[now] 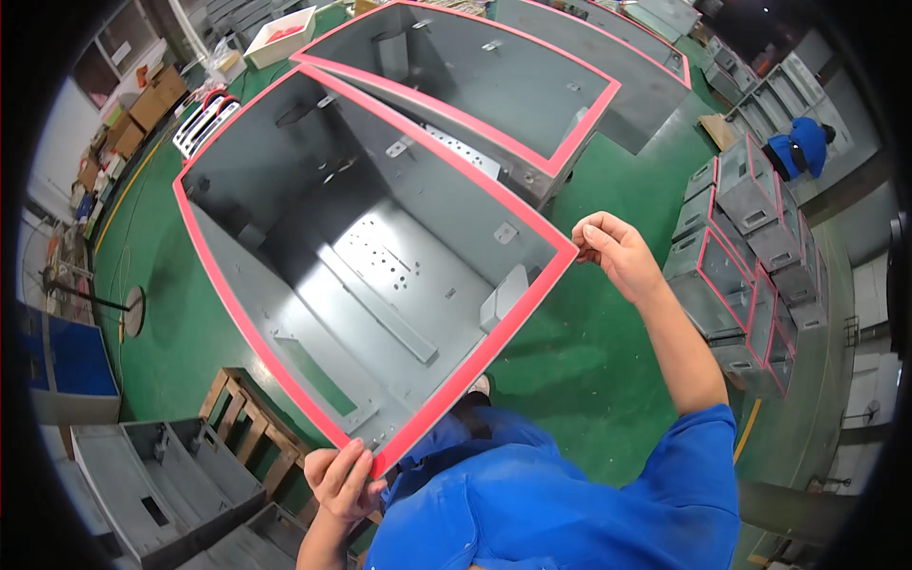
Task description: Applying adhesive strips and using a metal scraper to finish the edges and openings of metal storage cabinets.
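A large open grey metal cabinet (456,285) lies in front of me with its opening facing up. A pink strip (503,351) runs along its whole rim. My left hand (342,483) is closed at the near left corner, its fingertips pressed on the pink strip and the metal edge. Beside the right corner my right hand (617,252) is closed in a pinch, thumb against curled fingers. Whatever it may hold is hidden or too small to make out. Slots, holes and small brackets show inside the cabinet, along with a long metal rail (380,304).
A second pink-rimmed cabinet (475,57) stands just behind, with more beyond it. Stacked grey boxes (746,256) are on the right, near a person in blue (803,147). A wooden pallet (252,432) and grey metal housings (161,484) lie at lower left. A white bin (278,38) sits far left.
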Tool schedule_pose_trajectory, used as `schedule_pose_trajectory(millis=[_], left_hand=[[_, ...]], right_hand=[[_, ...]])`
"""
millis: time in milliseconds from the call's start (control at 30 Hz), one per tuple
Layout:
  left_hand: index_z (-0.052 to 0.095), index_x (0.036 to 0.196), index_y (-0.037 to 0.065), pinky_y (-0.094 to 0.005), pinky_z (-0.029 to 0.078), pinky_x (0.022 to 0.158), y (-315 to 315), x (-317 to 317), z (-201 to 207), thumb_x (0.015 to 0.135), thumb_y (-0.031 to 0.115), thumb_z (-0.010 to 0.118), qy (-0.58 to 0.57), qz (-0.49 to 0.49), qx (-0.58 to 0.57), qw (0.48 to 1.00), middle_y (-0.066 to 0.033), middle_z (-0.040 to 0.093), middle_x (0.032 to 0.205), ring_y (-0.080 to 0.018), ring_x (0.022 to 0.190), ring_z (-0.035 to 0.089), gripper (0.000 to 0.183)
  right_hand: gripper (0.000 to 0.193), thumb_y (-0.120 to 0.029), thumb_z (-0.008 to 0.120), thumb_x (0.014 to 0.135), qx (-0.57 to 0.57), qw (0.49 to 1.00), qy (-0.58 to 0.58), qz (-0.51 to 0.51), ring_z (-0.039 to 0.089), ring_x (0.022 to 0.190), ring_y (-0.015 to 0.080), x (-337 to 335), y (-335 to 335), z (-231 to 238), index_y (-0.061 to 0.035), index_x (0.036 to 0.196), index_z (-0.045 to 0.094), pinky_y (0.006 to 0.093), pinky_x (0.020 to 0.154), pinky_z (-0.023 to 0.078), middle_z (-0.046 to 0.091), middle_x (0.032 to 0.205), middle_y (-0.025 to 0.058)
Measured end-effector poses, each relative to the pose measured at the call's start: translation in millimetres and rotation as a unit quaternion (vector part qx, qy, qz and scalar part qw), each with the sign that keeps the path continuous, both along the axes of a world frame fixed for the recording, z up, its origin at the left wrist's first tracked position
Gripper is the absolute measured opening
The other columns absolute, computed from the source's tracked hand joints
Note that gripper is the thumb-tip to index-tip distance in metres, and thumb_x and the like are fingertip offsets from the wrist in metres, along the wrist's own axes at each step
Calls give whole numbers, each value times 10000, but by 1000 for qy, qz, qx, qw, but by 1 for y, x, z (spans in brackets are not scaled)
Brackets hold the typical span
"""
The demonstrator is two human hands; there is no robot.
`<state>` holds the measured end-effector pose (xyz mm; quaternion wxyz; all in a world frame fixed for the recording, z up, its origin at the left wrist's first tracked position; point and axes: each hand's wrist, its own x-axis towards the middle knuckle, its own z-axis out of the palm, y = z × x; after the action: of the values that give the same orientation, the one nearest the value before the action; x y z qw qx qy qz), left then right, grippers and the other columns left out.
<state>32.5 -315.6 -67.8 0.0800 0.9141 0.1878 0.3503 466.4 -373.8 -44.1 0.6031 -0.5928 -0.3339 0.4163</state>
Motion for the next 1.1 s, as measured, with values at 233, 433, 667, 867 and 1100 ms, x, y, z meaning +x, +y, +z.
schedule_pose_trajectory(millis=[233, 433, 667, 867, 1100], left_hand=[[586, 1025, 121, -397, 378, 777, 0, -6, -15, 839, 292, 530, -27, 4, 55, 998, -60, 581, 1053, -269, 1037, 452, 259], [555, 1067, 123, -488, 334, 912, 1, -5, -17, 863, 294, 483, -6, -16, 18, 1000, -82, 560, 1088, -307, 1095, 444, 276], [560, 1056, 105, -498, 329, 920, 0, -6, -18, 868, 297, 462, -18, -17, 10, 1000, -92, 561, 1082, -318, 1088, 454, 285], [545, 1058, 80, -519, 333, 909, 1, -2, -18, 878, 284, 441, -22, -19, 19, 999, -124, 553, 1089, -346, 1075, 464, 291], [530, 1066, 73, -558, 335, 901, 1, -5, -18, 893, 275, 441, -11, -29, 20, 999, -167, 546, 1096, -382, 1071, 467, 280]], right_hand=[[88, -12, 530, 813, 106, 938, -297, -144, 534, 782, 120, -24, -13, 4, -9, 899, 548, 261, 696, 449, 560, 846, 64], [242, 6, 593, 679, 282, 762, -579, -64, 565, 794, 244, -94, -20, 4, -35, 916, 569, 346, 702, 471, 572, 894, 88], [230, 41, 568, 699, 192, 816, -534, -107, 541, 803, 255, -72, -11, 16, -18, 921, 576, 337, 689, 456, 547, 894, 109], [190, -13, 587, 751, 97, 848, -515, 73, 522, 812, 222, -29, 3, 35, -66, 932, 602, 316, 692, 440, 515, 920, 74], [88, -46, 605, 756, 90, 839, -517, 141, 512, 792, 209, -22, 9, 46, -60, 842, 590, 306, 680, 438, 498, 893, 65]])
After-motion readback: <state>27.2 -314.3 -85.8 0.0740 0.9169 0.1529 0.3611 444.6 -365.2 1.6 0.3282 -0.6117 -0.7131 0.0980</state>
